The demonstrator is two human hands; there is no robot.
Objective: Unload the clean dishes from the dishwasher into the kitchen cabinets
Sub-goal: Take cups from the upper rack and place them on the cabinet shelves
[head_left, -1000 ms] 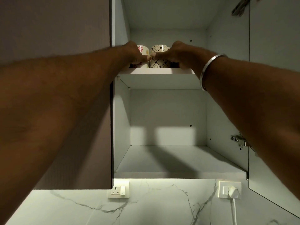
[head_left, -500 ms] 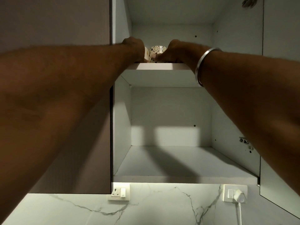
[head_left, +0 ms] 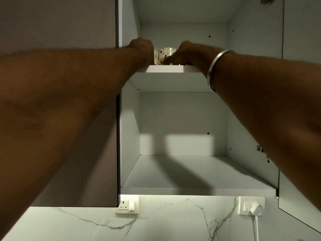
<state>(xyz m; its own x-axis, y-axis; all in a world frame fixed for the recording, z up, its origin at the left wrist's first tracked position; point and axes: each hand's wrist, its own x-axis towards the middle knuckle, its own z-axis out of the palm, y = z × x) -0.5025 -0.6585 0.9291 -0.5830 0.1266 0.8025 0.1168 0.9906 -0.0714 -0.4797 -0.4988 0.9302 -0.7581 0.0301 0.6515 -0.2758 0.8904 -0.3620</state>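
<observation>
On the upper shelf [head_left: 166, 68] of the open cabinet, a patterned cup [head_left: 166, 52] stands between both hands. Left of the cup, the left hand [head_left: 142, 49] hides its fingers, grip unclear. Right of it, the right hand [head_left: 184, 53] curls against the cup; whether it grips is unclear. Below the shelf, a bracelet [head_left: 214, 70] rings the right wrist.

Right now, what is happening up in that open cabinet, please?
A person is reaching with both arms to the upper shelf of an open wall cabinet. The left hand and the right hand are at patterned cups standing there; only a part of one cup and a sliver of another show between the hands, so the exact grip cannot be told. A metal bangle is on the right wrist. Nothing is visible on the lower shelf except the arms' shadows.
</observation>
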